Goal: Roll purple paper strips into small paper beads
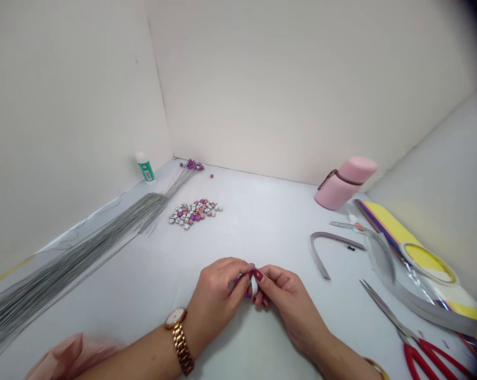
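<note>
1. Left hand: closed, thumb and fingers pinching one side of a small folded paper strip, white with purple edges.
2. Right hand: closed, fingertips pinching the other side of the same strip, close against the left fingertips.
3. Strip's position: between both hands, over a white tabletop, exact fold hidden by fingers.
4. Worn items: gold link wristwatch on left wrist; gold bangle on right wrist, partly out of view.
5. Left side: long bundle of thin grey wires along the wall; glue bottle with green label in the far corner.
6. Straight ahead: loose heap of small silver, pink and purple paper stars.
7. Right side: pink capsule-shaped case; curved grey paper strip; yellow paper sheets beneath a tape roll; scissors with red handles.
8. Lower left corner: sheer pink fabric.
</note>
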`<state>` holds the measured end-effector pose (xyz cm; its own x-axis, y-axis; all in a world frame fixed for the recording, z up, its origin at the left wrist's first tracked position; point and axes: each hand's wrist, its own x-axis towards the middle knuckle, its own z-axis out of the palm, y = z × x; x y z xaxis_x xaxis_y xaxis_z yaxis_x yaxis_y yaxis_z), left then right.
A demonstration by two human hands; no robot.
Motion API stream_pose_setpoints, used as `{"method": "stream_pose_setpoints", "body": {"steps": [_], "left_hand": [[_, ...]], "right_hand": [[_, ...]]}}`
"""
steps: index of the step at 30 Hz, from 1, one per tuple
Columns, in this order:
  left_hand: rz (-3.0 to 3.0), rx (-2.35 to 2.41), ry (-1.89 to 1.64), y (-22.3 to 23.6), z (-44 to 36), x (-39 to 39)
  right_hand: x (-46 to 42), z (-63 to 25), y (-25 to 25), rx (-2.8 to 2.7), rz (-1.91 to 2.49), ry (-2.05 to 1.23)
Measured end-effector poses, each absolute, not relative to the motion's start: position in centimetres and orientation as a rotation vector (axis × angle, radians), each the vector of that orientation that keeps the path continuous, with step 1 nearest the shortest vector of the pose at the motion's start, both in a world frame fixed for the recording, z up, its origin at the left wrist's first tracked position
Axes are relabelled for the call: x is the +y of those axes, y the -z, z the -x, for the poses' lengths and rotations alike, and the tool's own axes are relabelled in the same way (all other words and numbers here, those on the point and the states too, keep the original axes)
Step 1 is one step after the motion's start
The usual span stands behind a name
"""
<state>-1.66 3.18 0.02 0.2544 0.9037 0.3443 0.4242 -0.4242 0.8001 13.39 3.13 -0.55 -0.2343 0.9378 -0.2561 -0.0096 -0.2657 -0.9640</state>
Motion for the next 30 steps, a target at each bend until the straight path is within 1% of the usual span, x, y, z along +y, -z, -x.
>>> {"method": "stream_pose_setpoints", "body": {"steps": [5, 11, 17, 21, 30], "left_hand": [[-1.899, 1.156, -1.058, 0.0, 1.6, 3.1], [-1.447, 1.11, -1.038, 0.3, 1.6, 3.7], [-1.63, 1.037, -1.031, -0.1, 1.9, 3.9], [-1.611, 1.071, -1.026, -0.5, 1.9, 4.0], [-1.114, 1.059, -0.977, 0.0, 1.2, 4.1]], "right_hand": [[3.2, -13.4, 0.4, -1.198, 1.211, -1.604], [3.3, -13.4, 0.4, -1.166, 1.208, -1.625], [3.3, -13.5, 0.6, -1.181, 1.199, -1.647], [3.3, -13.5, 0.6, -1.161, 1.216, -1.645], [3.4, -13.5, 0.8, -1.219, 1.256, -1.669]]}}
